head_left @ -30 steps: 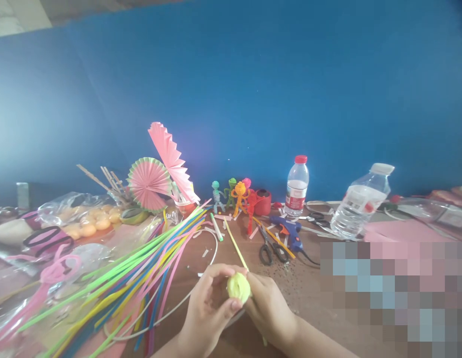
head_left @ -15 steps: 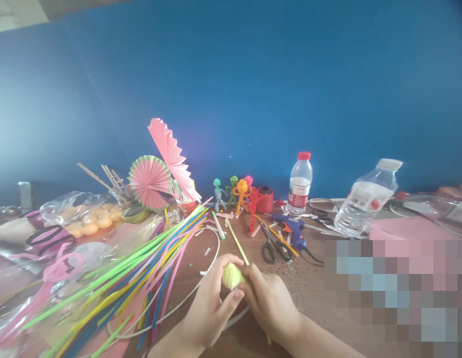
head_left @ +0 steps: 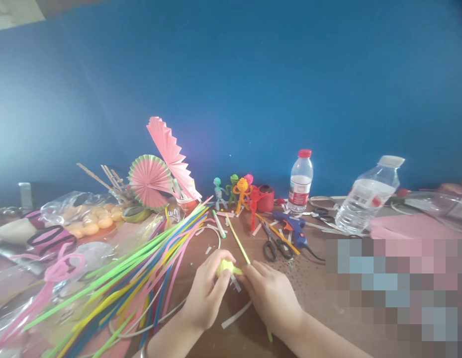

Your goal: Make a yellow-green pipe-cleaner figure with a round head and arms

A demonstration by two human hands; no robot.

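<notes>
A ball of wound yellow pipe cleaner (head_left: 224, 266) is pinched between the thumb and fingers of my left hand (head_left: 204, 291). A short yellow length runs from the ball to the fingers of my right hand (head_left: 273, 298), which are closed on it. The long straight yellow pipe cleaner (head_left: 238, 240) passes under my right hand; its far part lies toward the figures and its near tip shows below the palm. Pipe cleaner figures (head_left: 241, 191) in several colours stand beyond my hands. To the left lies a bundle of coloured pipe cleaners (head_left: 141, 271).
Scissors (head_left: 271, 250), a pencil (head_left: 288, 241) and a blue glue gun (head_left: 297, 229) lie right of centre. Two water bottles (head_left: 300, 186) stand behind, one tilted. Pink folded paper fans (head_left: 148, 181) and a bag of orange balls (head_left: 91, 221) are at left. Paper scraps lie about.
My left hand has moved a little left with the ball, away from my right hand. A yellow length now shows between them, and more paper scraps are uncovered.
</notes>
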